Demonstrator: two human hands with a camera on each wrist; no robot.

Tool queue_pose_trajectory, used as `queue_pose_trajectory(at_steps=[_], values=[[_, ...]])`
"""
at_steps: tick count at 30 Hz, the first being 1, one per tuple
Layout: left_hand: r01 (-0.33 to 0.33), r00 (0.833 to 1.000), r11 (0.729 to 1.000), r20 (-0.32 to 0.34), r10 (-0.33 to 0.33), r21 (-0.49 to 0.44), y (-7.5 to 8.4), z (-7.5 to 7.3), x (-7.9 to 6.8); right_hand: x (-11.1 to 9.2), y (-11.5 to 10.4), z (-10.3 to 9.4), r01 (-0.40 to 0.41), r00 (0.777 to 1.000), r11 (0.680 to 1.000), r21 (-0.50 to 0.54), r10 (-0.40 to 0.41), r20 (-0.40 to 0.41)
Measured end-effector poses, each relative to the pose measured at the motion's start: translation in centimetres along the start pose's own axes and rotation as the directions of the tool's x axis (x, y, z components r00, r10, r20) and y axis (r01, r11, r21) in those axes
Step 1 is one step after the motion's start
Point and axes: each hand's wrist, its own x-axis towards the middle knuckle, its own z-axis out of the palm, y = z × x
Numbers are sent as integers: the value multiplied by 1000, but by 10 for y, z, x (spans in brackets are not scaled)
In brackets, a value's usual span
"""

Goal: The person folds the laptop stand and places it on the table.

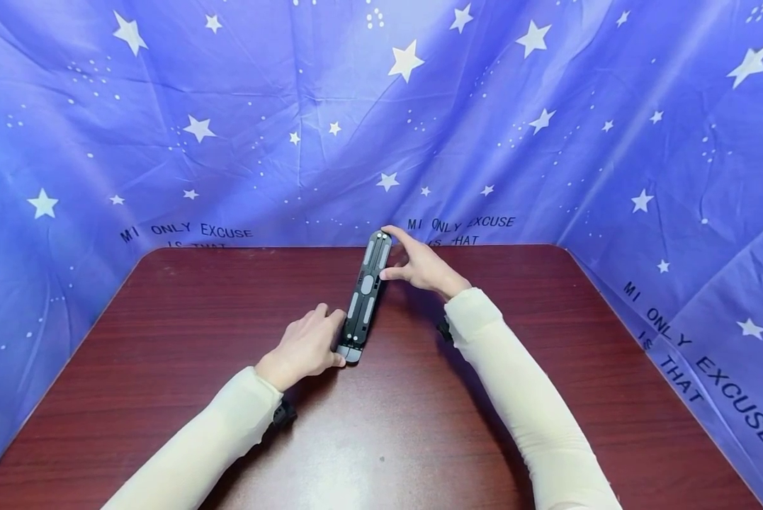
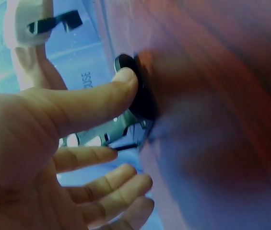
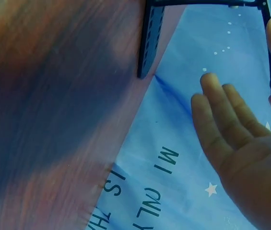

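A black folding stand with grey pads, apparently a laptop stand (image 1: 367, 285), rises at a slant over the middle of the table. My left hand (image 1: 307, 343) holds its near, lower end; in the left wrist view the thumb (image 2: 125, 79) presses on the dark base (image 2: 145, 98), with the other fingers spread out beyond. At the far, upper end my right hand (image 1: 422, 265) grips the padded panel's right edge, thumb and index finger apart along it. The right wrist view catches the stand (image 3: 149, 45) side-on, its parts unfolded at angles, with the right hand's (image 3: 255, 158) other fingers free.
The stand is over a dark red wood-grain table (image 1: 183, 319). Behind and at both sides hangs a blue curtain (image 1: 330, 163) with white stars and printed lettering, meeting the table's edges. Dark straps with devices sit under both wrists.
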Motion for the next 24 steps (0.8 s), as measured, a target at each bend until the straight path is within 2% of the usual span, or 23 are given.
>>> queue_pose_trajectory(at_steps=[12, 17, 24], values=[[-137, 990, 991, 29, 137, -10, -20, -2, 7, -21, -6, 4, -41, 992, 995, -88, 30, -118], [-153, 986, 988, 70, 154, -18, -25, -5, 10, -28, -7, 6, -62, 987, 992, -111, 45, -152], [-175, 981, 985, 92, 173, 7, -32, -8, 14, -33, -9, 10, -92, 976, 991, -99, 70, -205]])
